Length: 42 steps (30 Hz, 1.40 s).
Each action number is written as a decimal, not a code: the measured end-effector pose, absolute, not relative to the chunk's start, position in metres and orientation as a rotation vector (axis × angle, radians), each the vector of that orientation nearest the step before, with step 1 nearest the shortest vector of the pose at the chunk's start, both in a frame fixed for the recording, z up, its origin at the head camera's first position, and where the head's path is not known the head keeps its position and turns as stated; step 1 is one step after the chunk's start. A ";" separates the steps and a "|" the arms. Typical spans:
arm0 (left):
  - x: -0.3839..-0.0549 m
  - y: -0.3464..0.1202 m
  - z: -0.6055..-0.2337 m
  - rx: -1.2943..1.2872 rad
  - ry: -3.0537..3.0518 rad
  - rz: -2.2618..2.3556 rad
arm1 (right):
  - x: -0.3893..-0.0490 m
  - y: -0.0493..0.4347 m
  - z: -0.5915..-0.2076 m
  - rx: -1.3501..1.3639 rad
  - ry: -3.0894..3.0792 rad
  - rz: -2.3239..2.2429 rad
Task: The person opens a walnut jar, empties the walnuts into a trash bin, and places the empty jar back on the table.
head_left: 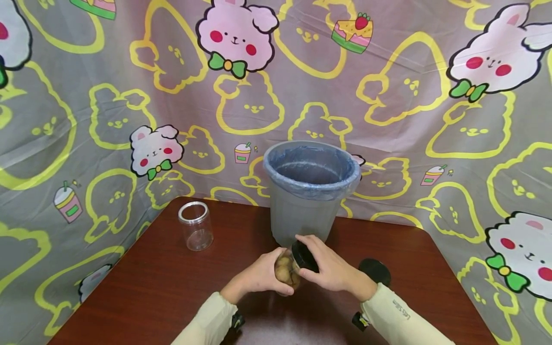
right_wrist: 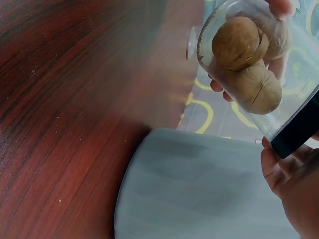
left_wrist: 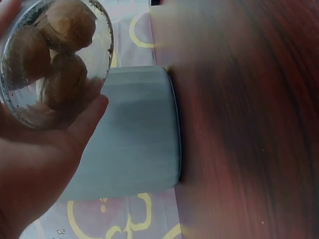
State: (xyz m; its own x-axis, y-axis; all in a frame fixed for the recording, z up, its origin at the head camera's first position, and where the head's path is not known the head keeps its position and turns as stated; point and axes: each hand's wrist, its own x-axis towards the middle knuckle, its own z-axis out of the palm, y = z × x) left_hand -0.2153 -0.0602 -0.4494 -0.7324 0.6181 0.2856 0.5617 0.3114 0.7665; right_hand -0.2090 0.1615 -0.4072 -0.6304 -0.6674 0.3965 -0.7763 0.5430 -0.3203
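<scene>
A clear jar [right_wrist: 286, 113] of walnuts [right_wrist: 238, 44] is held tilted above the table, in front of the bin. My left hand [head_left: 260, 273] grips its body near the base, fingers and thumb around the wall. At the jar's upper end is a black lid [head_left: 304, 258]. My right hand [head_left: 331, 269] holds this lid, fingers over its far edge and thumb at the near side. In the right wrist view the lid sits across the jar's mouth. The left wrist view shows the round jar base with several walnuts behind it.
A grey bin [head_left: 297, 215] with a blue liner stands at the back middle of the table [head_left: 142, 287]. Left of it is a clear, lidless jar [head_left: 197, 235] with a silver rim. A black round disc [head_left: 376, 271] lies beyond my right wrist. Patterned cloth [head_left: 310, 86] hangs behind.
</scene>
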 end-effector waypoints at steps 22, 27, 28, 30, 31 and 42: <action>-0.212 -0.051 -0.447 1.001 2.742 1.300 | -0.205 0.153 -0.409 0.837 -2.761 0.775; -0.211 -0.052 -0.446 0.996 2.711 1.319 | -0.204 0.153 -0.410 0.841 -2.764 0.777; -0.211 -0.052 -0.446 0.998 2.703 1.322 | -0.204 0.153 -0.410 0.847 -2.764 0.775; -0.211 -0.053 -0.447 1.006 2.682 1.327 | -0.204 0.153 -0.411 0.863 -2.762 0.769; -0.211 -0.054 -0.447 1.007 2.674 1.325 | -0.204 0.153 -0.411 0.873 -2.761 0.763; -0.212 -0.058 -0.449 1.033 2.578 1.354 | -0.205 0.156 -0.413 0.980 -2.723 0.744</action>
